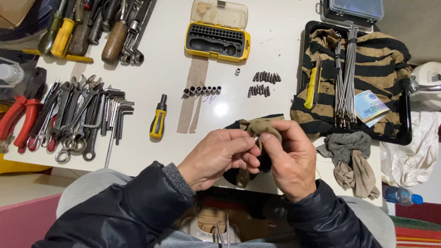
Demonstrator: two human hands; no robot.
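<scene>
White tabletop [174,69], viewed from above. Far left: red-handled pliers [20,121] beside a spread of steel spanners and hex keys [80,117]. Further right lie a short yellow-and-black screwdriver handle [158,118], a row of small sockets [202,90], an open yellow bit case [217,41] and loose dark bits [262,83]. At the near edge, the left hand [216,158] pinches a small silvery metal piece [256,136] between thumb and fingertips; the right hand [289,158], fingers closed, presses a tan-and-black striped cloth [257,126] against that piece. Right: a black tray [404,133] lined with similar striped cloth, holding a bundle of thin steel rods [347,73].
</scene>
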